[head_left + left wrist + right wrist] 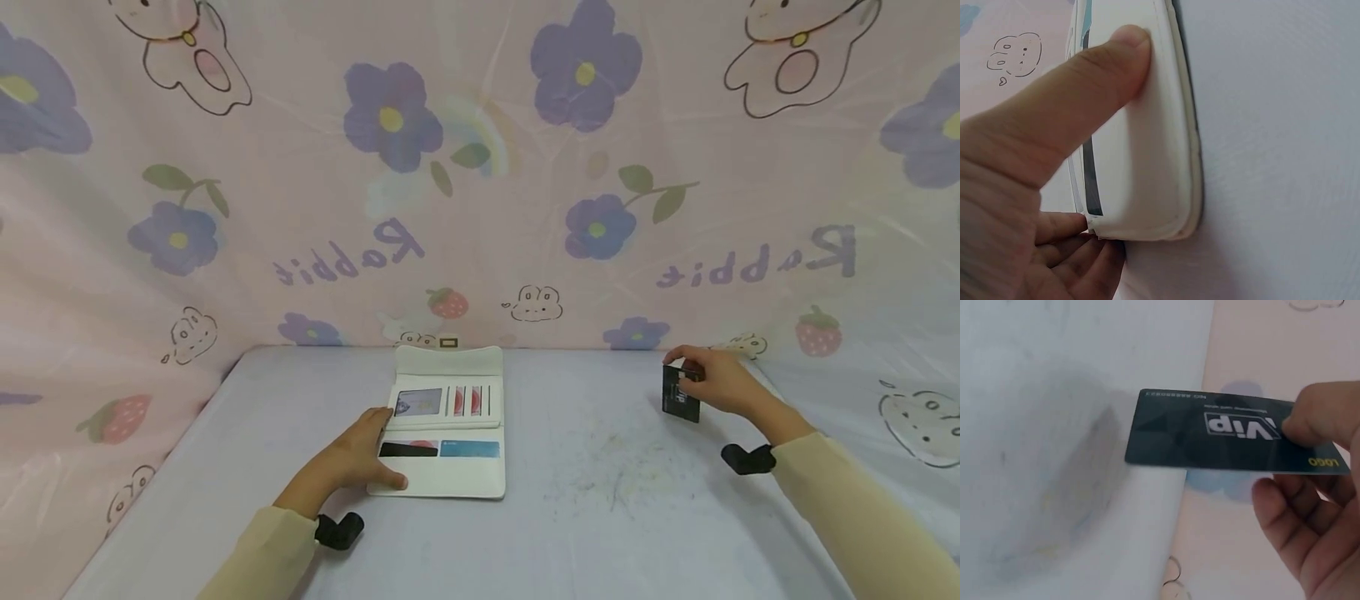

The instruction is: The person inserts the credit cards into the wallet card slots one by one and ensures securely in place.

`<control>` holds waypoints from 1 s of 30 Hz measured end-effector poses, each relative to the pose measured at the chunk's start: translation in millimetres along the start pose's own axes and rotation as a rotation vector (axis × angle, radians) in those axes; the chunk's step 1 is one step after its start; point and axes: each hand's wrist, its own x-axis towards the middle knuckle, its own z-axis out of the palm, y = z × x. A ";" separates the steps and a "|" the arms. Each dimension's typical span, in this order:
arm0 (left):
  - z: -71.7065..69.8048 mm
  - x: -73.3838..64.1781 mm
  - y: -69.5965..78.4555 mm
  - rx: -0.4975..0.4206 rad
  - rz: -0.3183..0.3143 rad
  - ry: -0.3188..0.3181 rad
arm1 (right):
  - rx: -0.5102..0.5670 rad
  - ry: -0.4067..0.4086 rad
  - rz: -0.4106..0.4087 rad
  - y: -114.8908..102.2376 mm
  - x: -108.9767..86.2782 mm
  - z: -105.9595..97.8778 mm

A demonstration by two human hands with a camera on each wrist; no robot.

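An opened white wallet (pixel 450 479) lies on the table, with a black card (pixel 405 450) and a blue card (pixel 469 449) showing in its lower pocket. My left hand (pixel 352 454) holds its left side; the thumb (pixel 1129 44) presses on the white face while the other fingers bend at the edge. Off to the right, my right hand (pixel 723 383) pinches a black VIP card (pixel 1179 431) by one end, thumb on the printed face. That card hangs upright in the head view, and its far end points towards the table.
Above the card pocket, the wallet has a clear window (pixel 418 402) and slots with red-and-white cards (pixel 467 401). Faint coloured marks (pixel 618 471) stain the white table (pixel 570 542). A pink curtain (pixel 495 208) printed with flowers and rabbits hangs behind the table.
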 end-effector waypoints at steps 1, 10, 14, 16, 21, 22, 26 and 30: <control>0.0 0.3 -0.1 0.001 0.003 0.001 | 0.006 0.003 -0.009 -2.6 -0.1 0.4; 0.0 1.8 -0.6 -0.003 -0.006 -0.004 | 0.093 0.085 -0.042 -20.2 1.7 10.8; 0.6 2.0 -1.3 0.000 -0.003 -0.006 | 0.132 0.121 -0.027 -29.1 0.8 16.1; 0.8 1.9 -1.4 -0.001 -0.001 -0.006 | 0.152 0.134 -0.019 -33.3 1.0 19.3; 0.3 1.7 -0.4 -0.001 0.003 -0.006 | 0.219 0.139 0.007 -43.3 2.0 26.1; 0.1 1.5 -0.2 -0.001 0.004 -0.006 | 0.233 0.138 0.011 -45.3 2.1 27.0; -0.1 1.1 -0.5 -0.001 0.006 -0.009 | 0.269 0.141 0.014 -53.3 2.8 30.3; -0.2 0.6 -1.3 -0.002 0.011 -0.011 | 0.262 0.155 0.014 -61.5 4.4 33.8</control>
